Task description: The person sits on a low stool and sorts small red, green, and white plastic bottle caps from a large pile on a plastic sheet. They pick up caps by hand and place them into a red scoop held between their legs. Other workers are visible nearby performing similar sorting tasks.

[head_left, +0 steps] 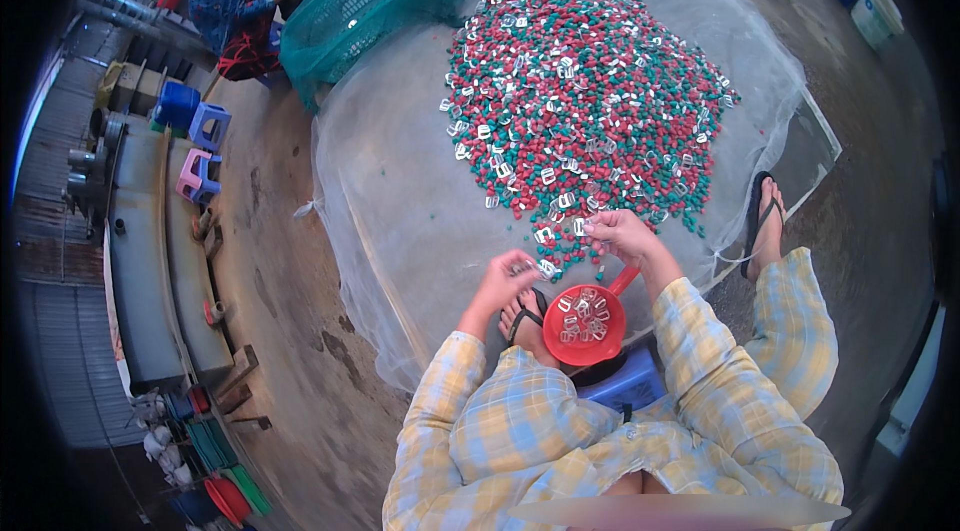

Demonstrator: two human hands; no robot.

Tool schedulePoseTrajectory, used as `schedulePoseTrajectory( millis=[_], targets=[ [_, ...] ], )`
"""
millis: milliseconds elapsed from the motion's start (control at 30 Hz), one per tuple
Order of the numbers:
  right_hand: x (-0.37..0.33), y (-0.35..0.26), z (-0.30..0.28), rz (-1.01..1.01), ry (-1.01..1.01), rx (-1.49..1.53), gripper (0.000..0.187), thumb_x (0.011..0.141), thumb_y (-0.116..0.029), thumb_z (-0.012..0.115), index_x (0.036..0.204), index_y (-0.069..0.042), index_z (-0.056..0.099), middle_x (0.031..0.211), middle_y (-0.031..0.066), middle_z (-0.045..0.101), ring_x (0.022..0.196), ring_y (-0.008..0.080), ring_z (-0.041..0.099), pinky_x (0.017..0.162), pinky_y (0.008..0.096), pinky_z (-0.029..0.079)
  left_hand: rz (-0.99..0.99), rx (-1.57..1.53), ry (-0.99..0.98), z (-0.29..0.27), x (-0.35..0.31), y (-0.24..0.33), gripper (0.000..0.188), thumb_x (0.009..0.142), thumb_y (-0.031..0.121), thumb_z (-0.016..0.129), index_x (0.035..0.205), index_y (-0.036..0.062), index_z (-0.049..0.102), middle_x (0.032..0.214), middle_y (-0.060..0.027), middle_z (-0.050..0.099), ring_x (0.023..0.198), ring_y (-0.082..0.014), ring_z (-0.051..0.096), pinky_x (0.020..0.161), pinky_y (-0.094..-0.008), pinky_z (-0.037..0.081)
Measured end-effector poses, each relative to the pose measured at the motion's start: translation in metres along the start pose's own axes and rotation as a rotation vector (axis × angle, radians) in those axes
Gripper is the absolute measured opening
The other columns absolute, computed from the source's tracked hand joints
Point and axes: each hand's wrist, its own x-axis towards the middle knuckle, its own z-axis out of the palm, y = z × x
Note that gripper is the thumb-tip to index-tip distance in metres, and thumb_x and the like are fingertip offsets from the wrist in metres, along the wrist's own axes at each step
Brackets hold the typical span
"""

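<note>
A wide pile of small red, green and white pebble-like pieces [590, 81] lies on a pale sheet, with white slotted buckles scattered through it. At the pile's near edge my right hand [625, 236] pinches a white buckle [580, 227] between thumb and fingertips. My left hand [503, 283] hovers left of there with its fingers curled in, slightly blurred. Whatever it may hold is too unclear to name. Just beside its fingertips is another white buckle [547, 269]. Below my hands a red handled scoop [551, 341] holds several clear or whitish buckles.
Around the pile spreads a pale mesh sheet [390, 181]. Green netting [350, 21] is heaped at the far left, where another person [235, 16] bends with hands on more pieces. A blue stool [630, 383] is under the scoop. Plastic stools [198, 174] stand by the left wall.
</note>
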Motion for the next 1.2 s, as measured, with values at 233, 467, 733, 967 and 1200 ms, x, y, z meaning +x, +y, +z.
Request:
schedulePoseTrajectory(
  millis=[233,467,733,967,1200],
  targets=[
    [-0.015,0.0,0.013,-0.038,-0.094,-0.02,0.013,0.085,-0.017,0.063,0.089,-0.004,0.064,0.07,0.0022,0.063,0.055,0.0086,0.057,0.046,0.0193,0.041,0.142,0.262,-0.418,0.032,-0.022,0.07,0.024,0.081,0.0,0.063,0.104,-0.0011,0.059,0.095,-0.0067,0.064,0.084,-0.0143,0.063,0.078,-0.0288,0.051],
    [-0.053,0.015,0.017,0.077,-0.229,-0.171,0.015,0.088,-0.017,0.059,0.092,-0.004,0.062,0.074,0.003,0.063,0.061,0.0103,0.06,0.052,0.0238,0.049,-0.004,0.502,-0.654,0.029,-0.018,0.123,0.01,0.079,-0.003,0.06,0.089,-0.0025,0.062,0.079,-0.0072,0.066,0.071,-0.0122,0.063,0.067,-0.0266,0.051],
    [-0.052,0.098,0.02,0.001,-0.173,-0.435,0.008,0.085,-0.009,0.059,0.084,-0.002,0.063,0.078,0.0025,0.064,0.071,0.0105,0.063,0.066,0.023,0.047,0.241,0.975,-0.399,0.038,-0.008,0.127,0.021,0.078,0.011,0.065,0.095,-0.001,0.064,0.081,-0.0137,0.067,0.068,-0.0202,0.065,0.065,-0.0336,0.05],
    [-0.059,0.062,0.038,-0.049,-0.209,0.112,0.016,0.087,-0.013,0.06,0.099,-0.004,0.055,0.089,0.0051,0.064,0.083,0.0174,0.065,0.071,0.0281,0.052,-0.09,1.192,-0.575,0.055,0.0,0.18,0.022,0.079,0.016,0.066,0.093,-0.0014,0.065,0.073,-0.012,0.066,0.062,-0.0176,0.065,0.057,-0.0313,0.051],
    [-0.063,0.012,0.052,-0.284,0.031,0.397,0.025,0.09,-0.031,0.057,0.097,-0.007,0.054,0.085,0.004,0.063,0.071,0.0133,0.061,0.067,0.0274,0.049,0.08,0.664,-0.281,0.053,0.007,0.167,0.012,0.081,0.008,0.065,0.078,0.0008,0.056,0.065,-0.0037,0.062,0.056,-0.0097,0.06,0.048,-0.023,0.047]
  ],
)
